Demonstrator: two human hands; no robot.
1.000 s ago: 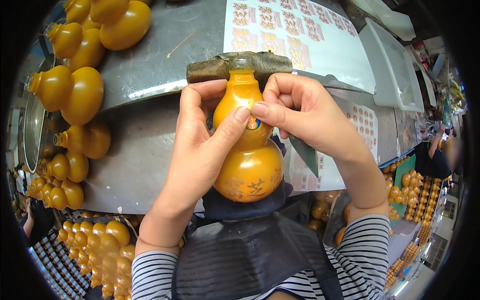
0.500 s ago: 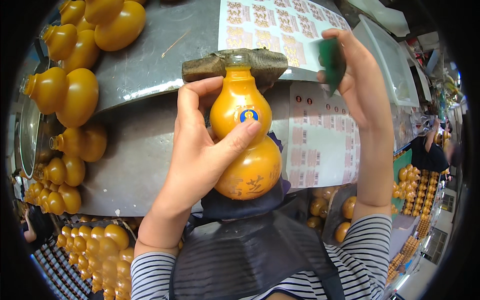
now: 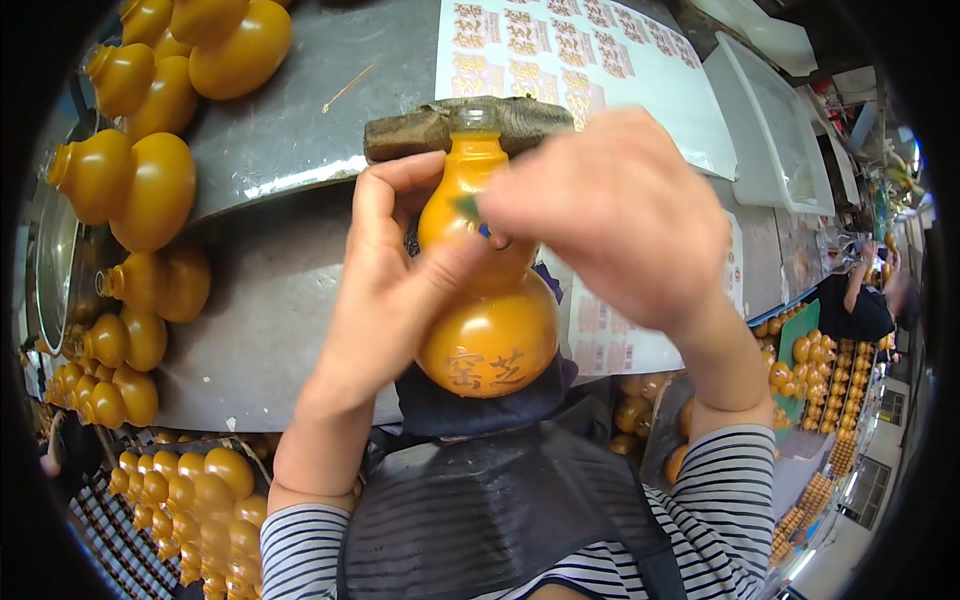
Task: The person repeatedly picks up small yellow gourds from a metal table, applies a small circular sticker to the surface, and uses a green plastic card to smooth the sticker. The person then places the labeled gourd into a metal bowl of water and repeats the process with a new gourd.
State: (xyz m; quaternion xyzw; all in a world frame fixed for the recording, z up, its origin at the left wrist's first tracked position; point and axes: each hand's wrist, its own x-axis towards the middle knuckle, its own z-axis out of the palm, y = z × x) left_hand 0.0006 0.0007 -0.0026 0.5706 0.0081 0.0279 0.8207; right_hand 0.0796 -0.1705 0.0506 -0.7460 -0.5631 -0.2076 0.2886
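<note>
A glossy orange gourd-shaped bottle (image 3: 488, 340) lies before me, its clear neck resting at a wooden block (image 3: 408, 135) and its base toward me, by a dark cloth (image 3: 475, 418). My left hand (image 3: 385, 270) is wrapped round the bottle's left side, thumb across its waist. A small round blue sticker (image 3: 485, 230) peeks out beside that thumb. Over the upper bulb, my right hand (image 3: 620, 215), blurred by motion, is closed on a green flat piece (image 3: 467, 206), mostly hidden by the fingers. Dark characters mark the lower bulb.
Several similar orange bottles (image 3: 160, 190) stand along the left, with more in rows (image 3: 200, 500) at lower left. Behind the block lies a sheet of gold-printed labels (image 3: 660, 120); a second label sheet (image 3: 610, 335) is partly under my right arm. A translucent plastic tray (image 3: 765, 130) sits at far right.
My right hand has come down and left with the green flat piece, from over the label sheet to the bottle's upper bulb. My left hand still holds the bottle.
</note>
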